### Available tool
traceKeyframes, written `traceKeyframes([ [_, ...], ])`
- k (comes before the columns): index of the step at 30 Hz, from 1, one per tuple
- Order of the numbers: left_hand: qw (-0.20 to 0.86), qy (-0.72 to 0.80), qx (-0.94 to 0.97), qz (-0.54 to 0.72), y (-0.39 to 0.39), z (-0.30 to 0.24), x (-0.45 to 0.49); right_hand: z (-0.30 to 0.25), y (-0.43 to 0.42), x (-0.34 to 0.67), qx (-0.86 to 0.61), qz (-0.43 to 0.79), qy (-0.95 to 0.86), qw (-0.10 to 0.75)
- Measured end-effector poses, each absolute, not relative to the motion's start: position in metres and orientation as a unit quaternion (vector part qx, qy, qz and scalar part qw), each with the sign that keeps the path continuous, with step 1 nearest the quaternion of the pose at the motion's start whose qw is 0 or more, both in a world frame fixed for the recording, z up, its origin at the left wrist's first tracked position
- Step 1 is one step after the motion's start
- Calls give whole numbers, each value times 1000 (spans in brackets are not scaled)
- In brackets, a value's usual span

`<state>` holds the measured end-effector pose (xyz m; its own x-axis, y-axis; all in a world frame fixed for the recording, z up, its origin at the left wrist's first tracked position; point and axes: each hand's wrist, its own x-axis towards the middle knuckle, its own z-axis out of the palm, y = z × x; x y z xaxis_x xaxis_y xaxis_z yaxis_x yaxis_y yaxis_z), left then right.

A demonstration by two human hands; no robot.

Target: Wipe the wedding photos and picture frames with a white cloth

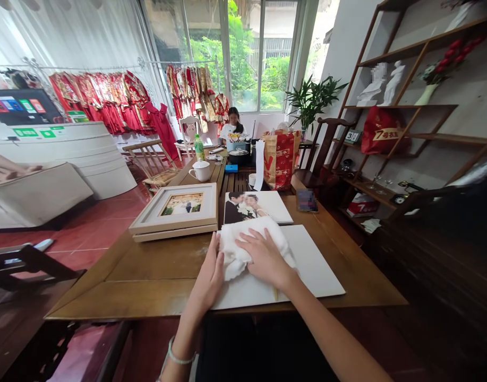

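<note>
A folded white cloth (pixel 237 233) lies on a flat white board (pixel 315 265) at the table's front edge. My right hand (pixel 265 257) rests flat on top of the cloth, fingers spread. Along the left side of the cloth, my left hand (pixel 210 273) stands on edge with its fingers stretched out, touching or very near the cloth. Under my right wrist, a thin yellowish item (pixel 275 293) shows on the board, too small to name. Just behind the cloth is a wedding photo print (pixel 247 207), partly covered by it.
Stacked framed photos (pixel 179 209) sit left on the wooden table (pixel 155 270). A phone (pixel 307 200) lies at the right, with a red-and-brown paper bag (pixel 281 159) behind. A white cup (pixel 201 170) and black pot (pixel 239 156) stand farther back. Another person (pixel 232 127) sits at the far end.
</note>
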<state>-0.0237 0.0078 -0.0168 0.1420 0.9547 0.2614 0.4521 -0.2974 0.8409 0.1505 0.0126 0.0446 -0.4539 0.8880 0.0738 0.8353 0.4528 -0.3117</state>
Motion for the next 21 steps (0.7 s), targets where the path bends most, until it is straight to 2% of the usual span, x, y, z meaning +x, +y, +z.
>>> traceKeyframes([
  [6, 303, 498, 670, 460, 8, -19, -25, 44, -57, 142, -488, 134, -853, 126],
  [11, 274, 495, 725, 392, 5, -13, -23, 46, -97, 169, -442, 191, -868, 117],
  [17, 208, 494, 779, 325, 6, -14, -22, 36, -75, 202, -532, 114, -823, 163],
  [21, 187, 492, 796, 298, 5, -14, -23, 24, -35, 223, -582, 119, -786, 171],
])
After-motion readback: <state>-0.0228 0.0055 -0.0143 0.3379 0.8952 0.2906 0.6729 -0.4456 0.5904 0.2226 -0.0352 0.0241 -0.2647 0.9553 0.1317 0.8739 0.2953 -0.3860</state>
